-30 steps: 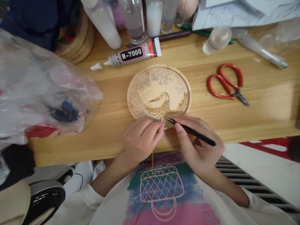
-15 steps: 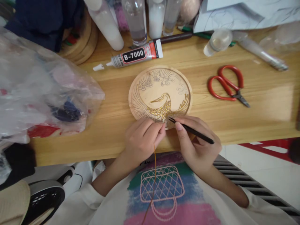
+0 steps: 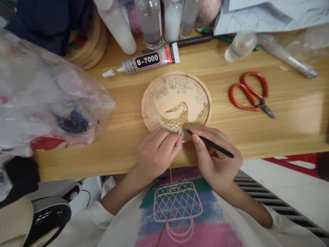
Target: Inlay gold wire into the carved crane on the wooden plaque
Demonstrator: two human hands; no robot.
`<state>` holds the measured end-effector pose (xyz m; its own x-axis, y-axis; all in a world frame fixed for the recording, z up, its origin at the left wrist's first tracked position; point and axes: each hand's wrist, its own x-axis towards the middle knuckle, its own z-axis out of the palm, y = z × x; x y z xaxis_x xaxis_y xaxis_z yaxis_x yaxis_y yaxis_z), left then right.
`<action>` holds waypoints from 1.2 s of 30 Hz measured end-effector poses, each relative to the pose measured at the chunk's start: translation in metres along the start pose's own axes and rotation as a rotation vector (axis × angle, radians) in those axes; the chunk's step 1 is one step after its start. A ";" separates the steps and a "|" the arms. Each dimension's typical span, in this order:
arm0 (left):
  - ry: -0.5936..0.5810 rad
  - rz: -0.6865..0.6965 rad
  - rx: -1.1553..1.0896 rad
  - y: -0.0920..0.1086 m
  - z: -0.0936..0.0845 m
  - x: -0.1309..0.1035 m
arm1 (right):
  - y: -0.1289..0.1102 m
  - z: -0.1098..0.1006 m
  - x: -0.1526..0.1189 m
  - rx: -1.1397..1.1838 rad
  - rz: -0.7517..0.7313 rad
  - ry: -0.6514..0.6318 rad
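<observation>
Wooden plate (image 3: 190, 94): hardly any change, left hand (image 3: 155, 149) pinched on gold wire (image 3: 170, 171), right hand (image 3: 222, 163) closed around black tweezers (image 3: 218, 147), work still at bird's (image 3: 180, 120) underside.

A pale wood-grain table (image 3: 290, 137) (glossy at its right, where light reflects) stands above a white tiled floor (image 3: 285, 183). Dark grating (image 3: 267, 195) shows beneath.

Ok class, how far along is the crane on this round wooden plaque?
Looks done: gold lines the crane's head, neck and body scales on the plaque. In hand: the left hand holds gold wire; the right hand works a black pointed tool at the lower edge. Probably left: left-wing feathers and top swirls, mostly thin dark lines.
</observation>
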<state>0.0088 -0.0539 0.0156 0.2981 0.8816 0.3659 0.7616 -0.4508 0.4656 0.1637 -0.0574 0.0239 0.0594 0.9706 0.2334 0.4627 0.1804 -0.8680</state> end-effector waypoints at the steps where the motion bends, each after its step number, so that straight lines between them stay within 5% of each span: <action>1: 0.004 0.002 0.003 0.000 0.000 0.000 | 0.000 0.000 0.000 -0.002 0.001 -0.003; 36: -0.010 -0.026 -0.002 0.001 -0.004 0.003 | 0.003 -0.001 0.000 0.006 -0.021 -0.012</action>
<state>0.0078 -0.0522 0.0206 0.2840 0.8944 0.3455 0.7679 -0.4280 0.4766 0.1658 -0.0571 0.0219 0.0389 0.9683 0.2466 0.4588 0.2020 -0.8653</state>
